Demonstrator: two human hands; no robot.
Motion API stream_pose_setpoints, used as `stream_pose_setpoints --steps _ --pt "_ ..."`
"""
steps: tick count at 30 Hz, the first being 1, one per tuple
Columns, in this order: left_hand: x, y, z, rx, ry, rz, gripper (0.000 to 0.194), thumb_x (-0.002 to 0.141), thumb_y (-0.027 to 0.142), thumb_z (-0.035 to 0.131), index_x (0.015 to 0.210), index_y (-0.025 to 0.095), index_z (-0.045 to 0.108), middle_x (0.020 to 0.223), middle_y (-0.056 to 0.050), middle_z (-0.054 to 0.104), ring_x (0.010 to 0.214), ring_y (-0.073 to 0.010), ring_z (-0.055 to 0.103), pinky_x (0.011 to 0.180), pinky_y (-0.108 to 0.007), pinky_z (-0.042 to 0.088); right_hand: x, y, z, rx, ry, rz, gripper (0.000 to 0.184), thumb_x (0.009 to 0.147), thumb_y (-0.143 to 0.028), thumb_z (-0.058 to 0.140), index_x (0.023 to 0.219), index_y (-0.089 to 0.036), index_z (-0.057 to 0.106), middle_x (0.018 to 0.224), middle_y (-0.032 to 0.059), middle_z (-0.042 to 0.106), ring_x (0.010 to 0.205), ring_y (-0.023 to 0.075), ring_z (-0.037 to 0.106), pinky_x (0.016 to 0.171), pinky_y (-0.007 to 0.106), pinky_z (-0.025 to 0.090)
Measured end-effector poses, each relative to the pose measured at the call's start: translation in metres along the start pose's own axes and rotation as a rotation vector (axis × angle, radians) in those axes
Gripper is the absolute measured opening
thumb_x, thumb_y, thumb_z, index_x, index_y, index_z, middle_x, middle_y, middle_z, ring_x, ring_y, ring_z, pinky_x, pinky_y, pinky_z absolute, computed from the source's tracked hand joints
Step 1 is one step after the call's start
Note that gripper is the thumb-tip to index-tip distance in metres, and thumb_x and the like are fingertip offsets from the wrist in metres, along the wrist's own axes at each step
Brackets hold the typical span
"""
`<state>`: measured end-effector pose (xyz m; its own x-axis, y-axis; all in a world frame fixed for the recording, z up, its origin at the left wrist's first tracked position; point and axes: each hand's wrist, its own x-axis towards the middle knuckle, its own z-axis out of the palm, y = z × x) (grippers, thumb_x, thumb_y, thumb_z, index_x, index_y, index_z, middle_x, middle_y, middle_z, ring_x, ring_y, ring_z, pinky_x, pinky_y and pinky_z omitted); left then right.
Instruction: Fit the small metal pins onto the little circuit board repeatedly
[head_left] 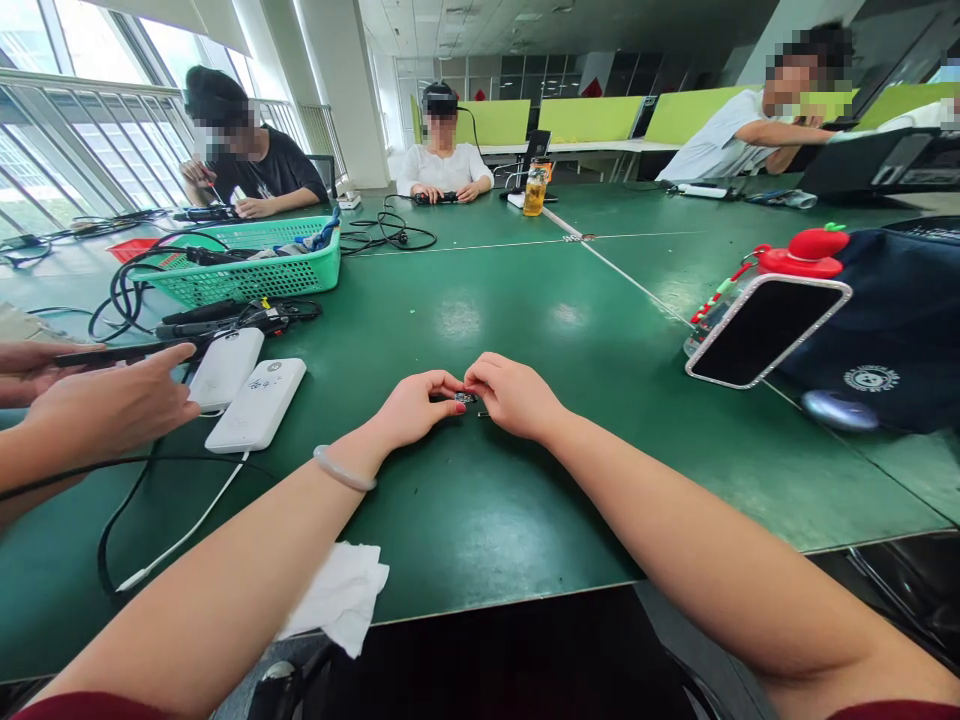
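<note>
Both my hands meet over the middle of the green table (480,480). Between thumb and fingers, my left hand (412,408) pinches a small dark electronic part (465,397) with light specks, perhaps a little circuit board. My right hand (517,395) is closed against the right side of that part, fingertips pressed together. A short thin dark piece (482,414) shows just under the right fingers; I cannot tell whether it is held or lies on the table. The right fingertips are mostly hidden behind the hand.
Left are two white power banks (256,405) with cables, a green basket (262,275) of cords and another person's hands (112,410). Right are a propped phone (766,330), a red-lidded bottle (802,252) and a dark bag (877,320). A tissue (345,595) lies at the front edge. Several people sit around.
</note>
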<state>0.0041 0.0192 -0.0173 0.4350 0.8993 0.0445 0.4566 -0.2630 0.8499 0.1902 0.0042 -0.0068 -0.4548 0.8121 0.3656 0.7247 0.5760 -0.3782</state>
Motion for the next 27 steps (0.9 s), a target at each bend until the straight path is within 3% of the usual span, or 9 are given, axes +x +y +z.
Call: stream_pose_setpoints --steps 9,17,22,27 --pt "0.001 0.000 0.000 0.006 0.010 0.029 0.023 0.068 0.028 0.069 0.088 0.018 0.066 0.088 -0.003 0.070 0.083 -0.0174 0.063 0.084 -0.033 0.048 -0.001 -0.002 0.000 -0.102 -0.058 -0.047 0.019 0.091 -0.021 0.045 0.087 -0.017 0.062 0.092 0.0034 0.060 0.073 0.0112 0.053 0.063 0.023 0.034" --pt "0.001 -0.001 -0.002 0.091 0.049 0.002 0.024 0.070 0.031 0.068 0.091 0.020 0.067 0.091 -0.003 0.071 0.087 -0.0183 0.064 0.087 -0.035 0.047 0.000 0.004 -0.011 -0.006 -0.076 0.036 0.017 0.088 -0.020 0.051 0.086 -0.019 0.067 0.090 0.0026 0.063 0.080 0.0120 0.056 0.069 0.023 0.037" --pt "0.001 -0.002 -0.002 0.107 0.063 -0.024 0.026 0.070 0.032 0.068 0.093 0.021 0.067 0.091 -0.003 0.071 0.088 -0.0187 0.065 0.087 -0.036 0.048 0.000 0.015 -0.014 -0.010 -0.271 0.112 0.010 0.076 -0.027 0.067 0.084 -0.020 0.068 0.087 0.0013 0.064 0.077 0.0126 0.055 0.067 0.023 0.038" --pt "0.001 -0.005 -0.002 0.127 0.069 -0.020 0.026 0.069 0.033 0.068 0.093 0.021 0.068 0.093 -0.004 0.071 0.090 -0.0197 0.064 0.088 -0.036 0.048 -0.001 0.015 -0.009 -0.027 -0.327 0.131 0.006 0.077 -0.022 0.063 0.080 -0.021 0.068 0.088 0.0004 0.066 0.078 0.0126 0.057 0.066 0.023 0.038"
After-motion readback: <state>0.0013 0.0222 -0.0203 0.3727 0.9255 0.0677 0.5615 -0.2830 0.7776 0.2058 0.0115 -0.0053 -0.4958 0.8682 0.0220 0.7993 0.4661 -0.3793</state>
